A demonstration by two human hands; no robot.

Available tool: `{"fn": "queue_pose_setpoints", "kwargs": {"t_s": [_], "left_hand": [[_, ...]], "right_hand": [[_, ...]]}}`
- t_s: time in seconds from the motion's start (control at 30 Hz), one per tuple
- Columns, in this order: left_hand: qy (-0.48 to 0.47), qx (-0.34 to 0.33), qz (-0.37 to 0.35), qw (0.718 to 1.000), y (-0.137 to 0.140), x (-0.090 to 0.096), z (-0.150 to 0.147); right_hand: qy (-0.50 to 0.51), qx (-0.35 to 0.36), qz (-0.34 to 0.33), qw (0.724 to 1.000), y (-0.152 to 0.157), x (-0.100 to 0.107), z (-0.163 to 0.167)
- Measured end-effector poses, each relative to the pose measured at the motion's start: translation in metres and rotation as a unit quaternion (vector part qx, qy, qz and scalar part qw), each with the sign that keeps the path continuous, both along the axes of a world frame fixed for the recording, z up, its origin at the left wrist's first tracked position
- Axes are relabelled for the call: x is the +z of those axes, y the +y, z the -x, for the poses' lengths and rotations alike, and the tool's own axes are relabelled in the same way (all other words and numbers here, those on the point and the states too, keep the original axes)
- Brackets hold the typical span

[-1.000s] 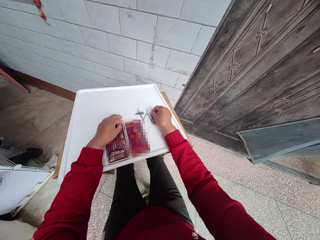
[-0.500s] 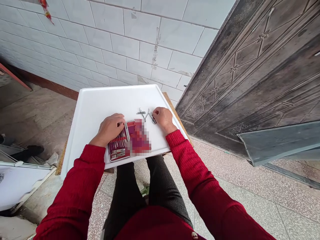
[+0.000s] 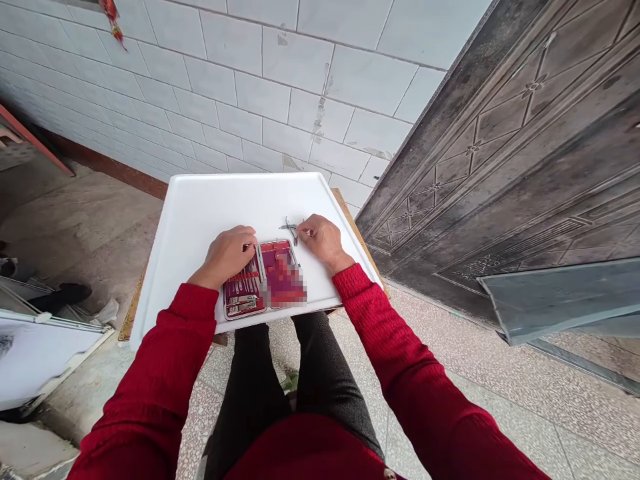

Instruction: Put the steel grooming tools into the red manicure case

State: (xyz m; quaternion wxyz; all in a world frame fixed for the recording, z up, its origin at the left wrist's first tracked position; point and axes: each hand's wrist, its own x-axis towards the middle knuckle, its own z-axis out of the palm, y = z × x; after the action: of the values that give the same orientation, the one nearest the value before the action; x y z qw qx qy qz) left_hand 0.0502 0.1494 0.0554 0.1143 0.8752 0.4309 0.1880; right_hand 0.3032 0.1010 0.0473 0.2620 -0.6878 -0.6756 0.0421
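A manicure set case (image 3: 245, 316) lies unfolded near the tray's front edge, with slim metal tools and nail clippers (image 3: 242, 305) in its left half. Pixels blur part of the purple-red right half. My left hand (image 3: 226, 253) is closed with curled fingers at the case's upper left edge, covering that corner. My right hand (image 3: 324, 241) is just right of the case, fingers pinched together over the metal nippers (image 3: 294, 235). These are partly covered by the fingertips. A small metal piece shows at the fingers, too small to make out.
The white tray (image 3: 210, 193) rests on a wooden stand (image 3: 345, 203). A white tiled wall (image 3: 240, 100) rises behind it, and a dark patterned metal door (image 3: 480, 160) stands to the right. A white rack (image 3: 55, 320) is at the left.
My right hand has shifted left onto the nippers. The small scissors seen under its fingers before are now hidden. My left hand stays at the case; the view has moved slightly.
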Motion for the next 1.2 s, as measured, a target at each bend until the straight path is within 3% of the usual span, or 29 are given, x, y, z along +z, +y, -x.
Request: {"fn": "queue_pose_setpoints", "kwargs": {"t_s": [0.17,0.4,0.63,0.83,1.0,1.2], "left_hand": [[0.0,-0.001,-0.003,1.0,0.001,-0.002,-0.001],[-0.009,-0.002,-0.001,1.0,0.0,-0.003,-0.001],[-0.015,-0.011,-0.009,1.0,0.0,-0.004,0.0],[-0.095,-0.012,0.007,0.995,-0.001,-0.004,-0.002],[-0.245,-0.017,0.093,0.965,-0.007,0.002,-0.005],[-0.255,0.027,0.14,0.956,-0.005,0.0,-0.008]], "right_hand": [[-0.021,0.027,0.002,0.999,0.003,-0.001,0.004],[-0.061,-0.011,0.022,0.998,0.01,-0.003,0.015],[0.044,-0.048,0.018,0.998,0.008,0.005,0.02],[0.122,0.012,-0.007,0.992,-0.002,0.013,0.043],[0.078,0.079,-0.049,0.993,-0.009,0.014,0.06],[0.014,0.137,-0.053,0.989,-0.011,0.011,0.061]]}}
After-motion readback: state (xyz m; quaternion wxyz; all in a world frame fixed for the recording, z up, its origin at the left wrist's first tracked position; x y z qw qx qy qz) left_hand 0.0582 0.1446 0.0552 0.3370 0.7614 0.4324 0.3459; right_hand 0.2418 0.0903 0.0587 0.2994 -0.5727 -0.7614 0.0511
